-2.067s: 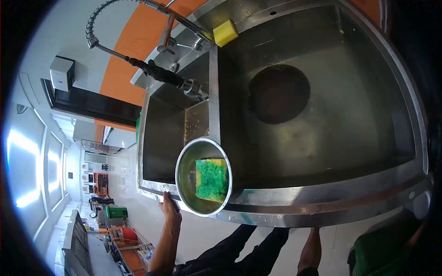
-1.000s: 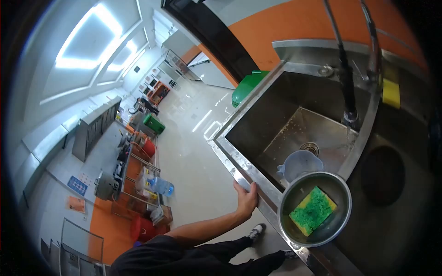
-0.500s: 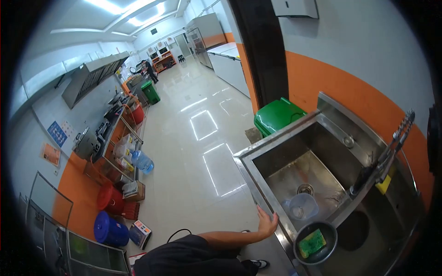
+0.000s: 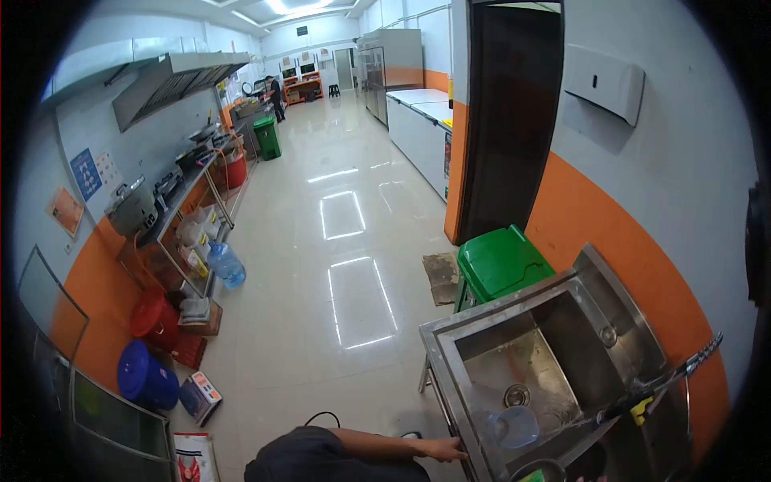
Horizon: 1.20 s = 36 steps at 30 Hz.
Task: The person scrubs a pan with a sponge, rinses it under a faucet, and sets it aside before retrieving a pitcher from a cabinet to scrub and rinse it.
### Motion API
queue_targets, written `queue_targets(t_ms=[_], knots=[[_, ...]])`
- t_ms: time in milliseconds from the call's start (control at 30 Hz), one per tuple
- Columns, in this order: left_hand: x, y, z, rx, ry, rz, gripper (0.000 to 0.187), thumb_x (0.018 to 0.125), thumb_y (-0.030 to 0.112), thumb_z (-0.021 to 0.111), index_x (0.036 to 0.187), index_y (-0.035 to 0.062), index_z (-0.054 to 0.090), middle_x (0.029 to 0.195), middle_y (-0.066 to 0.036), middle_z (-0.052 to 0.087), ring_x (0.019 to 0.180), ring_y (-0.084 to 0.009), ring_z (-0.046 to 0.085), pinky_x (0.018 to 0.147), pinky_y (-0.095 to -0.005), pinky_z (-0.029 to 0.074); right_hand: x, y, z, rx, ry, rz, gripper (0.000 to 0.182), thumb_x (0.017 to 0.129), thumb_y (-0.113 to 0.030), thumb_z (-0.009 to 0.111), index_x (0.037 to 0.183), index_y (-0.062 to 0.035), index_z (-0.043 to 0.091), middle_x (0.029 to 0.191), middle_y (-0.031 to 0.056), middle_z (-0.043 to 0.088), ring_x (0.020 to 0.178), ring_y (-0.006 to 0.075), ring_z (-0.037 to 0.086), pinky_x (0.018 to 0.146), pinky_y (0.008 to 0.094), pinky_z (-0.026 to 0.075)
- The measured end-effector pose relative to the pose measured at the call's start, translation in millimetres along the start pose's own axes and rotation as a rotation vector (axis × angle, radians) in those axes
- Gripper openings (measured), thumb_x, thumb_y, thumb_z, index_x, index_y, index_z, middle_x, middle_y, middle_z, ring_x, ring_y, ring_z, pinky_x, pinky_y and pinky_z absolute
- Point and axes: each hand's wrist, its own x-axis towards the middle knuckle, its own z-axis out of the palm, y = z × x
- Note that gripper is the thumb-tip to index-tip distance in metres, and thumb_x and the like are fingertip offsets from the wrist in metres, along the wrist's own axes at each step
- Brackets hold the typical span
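My left hand (image 4: 444,449) is at the front rim of the steel sink (image 4: 440,353), fingers stretched toward the edge, with nothing seen in them. A clear plastic container (image 4: 516,426) lies in the near basin beside the drain. At the bottom of the view, a dark metal bowl (image 4: 540,466) with a green sponge (image 4: 532,476) is partly cut off. Only a sliver of what looks like my right hand (image 4: 591,479) shows at the bottom edge; its fingers are hidden. A spring-hose faucet (image 4: 679,371) reaches over the sink, with something yellow (image 4: 640,410) beside it.
A green bin (image 4: 504,261) stands beyond the sink, near a dark doorway (image 4: 510,120). Along the left wall are a cooking counter (image 4: 189,181), a water jug (image 4: 226,265), a red bucket (image 4: 154,315) and a blue bucket (image 4: 147,377). Another person (image 4: 276,98) stands far back.
My view has swung up and levelled, so the sink and bowl sit lower in it. My left hand now appears lower, and the bowl is mostly out of view.
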Motion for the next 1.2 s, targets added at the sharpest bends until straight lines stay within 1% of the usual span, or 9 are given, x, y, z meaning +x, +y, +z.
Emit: queue_targets(t_ms=[167, 267, 367, 400, 533, 667, 733, 800, 1200], knots=[[-16, -15, -60, -0.036, 0.03, 0.182, 0.044, 0.094, 0.037, 0.058, 0.122, 0.003, 0.058, 0.096, -0.007, 0.063, 0.079, -0.0158, 0.06, 0.069, -0.032, 0.05, 119, 45, 69, -0.114, -0.201, 0.152, 0.094, 0.083, -0.017, 0.078, 0.153, -0.0098, 0.016, 0.153, 0.0189, 0.03, 0.134, 0.0328, 0.04, 0.105, 0.0489, 0.04], [2, 0, -90, -0.011, 0.153, 0.277, 0.042, 0.097, 0.033, 0.055, 0.122, -0.0003, 0.057, 0.098, -0.007, 0.063, 0.083, -0.0158, 0.059, 0.072, -0.0315, 0.05, 226, 209, 154, 0.471, -0.349, -0.065, 0.069, 0.091, -0.019, 0.062, 0.15, -0.0061, 0.027, 0.147, 0.0076, 0.043, 0.133, 0.0284, 0.04, 0.108, 0.0436, 0.032], [-2, 50, -94, -0.083, 0.234, 0.288, 0.04, 0.098, 0.031, 0.055, 0.123, 0.0002, 0.056, 0.099, -0.006, 0.062, 0.085, -0.0147, 0.059, 0.073, -0.0311, 0.05, 215, 189, 188, 0.382, -0.307, 0.139, 0.084, 0.089, -0.023, 0.065, 0.155, -0.0159, 0.012, 0.156, 0.0071, 0.03, 0.139, 0.0295, 0.031, 0.108, 0.047, 0.028], [5, 63, -91, -0.188, 0.258, 0.255, 0.038, 0.098, 0.03, 0.055, 0.122, 0.0012, 0.057, 0.099, -0.005, 0.061, 0.086, -0.0141, 0.058, 0.073, -0.0315, 0.05, 203, 151, 197, 0.249, -0.118, 0.294, 0.075, 0.087, -0.026, 0.067, 0.15, -0.0191, 0.026, 0.148, 0.008, 0.039, 0.134, 0.0284, 0.037, 0.101, 0.051, 0.032], [78, 88, -76, -0.401, 0.299, 0.236, 0.028, 0.095, 0.03, 0.058, 0.112, 0.0081, 0.063, 0.09, -0.001, 0.062, 0.076, -0.0125, 0.058, 0.062, -0.0288, 0.049, 211, 139, 224, 0.078, -0.239, 0.305, 0.056, 0.085, -0.024, 0.07, 0.132, -0.0105, 0.044, 0.124, 0.0083, 0.052, 0.114, 0.0272, 0.05, 0.083, 0.0479, 0.044], [166, 103, -54, -0.574, 0.145, 0.283, 0.019, 0.095, 0.034, 0.055, 0.092, 0.0163, 0.061, 0.08, 0.005, 0.056, 0.067, -0.007, 0.054, 0.059, -0.0258, 0.047, 183, 93, 246, 0.675, -0.237, 0.371, 0.055, 0.081, -0.015, 0.072, 0.127, -0.0028, 0.047, 0.116, 0.0127, 0.057, 0.097, 0.0245, 0.059, 0.077, 0.0389, 0.05], [207, 115, -52, -0.757, -0.103, 0.164, 0.018, 0.095, 0.033, 0.051, 0.087, 0.0181, 0.059, 0.077, 0.006, 0.057, 0.067, -0.0067, 0.055, 0.06, -0.0238, 0.046, 165, 52, 245, 0.659, -0.294, 0.384, 0.047, 0.081, -0.013, 0.071, 0.122, -0.0039, 0.049, 0.11, 0.0117, 0.059, 0.092, 0.0236, 0.06, 0.075, 0.0381, 0.05], [235, 132, -31, -0.867, -0.012, 0.201, 0.018, 0.096, 0.031, 0.049, 0.087, 0.0179, 0.059, 0.075, 0.005, 0.058, 0.067, -0.0071, 0.057, 0.062, -0.0242, 0.047, 145, -16, 216, 0.378, -0.397, 0.538, 0.022, 0.084, -0.007, 0.065, 0.102, -0.0076, 0.053, 0.092, 0.0075, 0.062, 0.077, 0.0206, 0.062, 0.071, 0.0371, 0.051], [260, 189, 31, -1.246, -0.084, 0.257, 0.015, 0.096, 0.021, 0.051, 0.097, 0.0128, 0.064, 0.082, 0.0, 0.064, 0.076, -0.0119, 0.061, 0.068, -0.025, 0.052, 158, -21, 189, 0.992, -0.382, 0.303, 0.017, 0.09, -0.011, 0.063, 0.105, -0.0084, 0.058, 0.096, 0.0046, 0.061, 0.086, 0.0194, 0.062, 0.081, 0.0346, 0.05]])
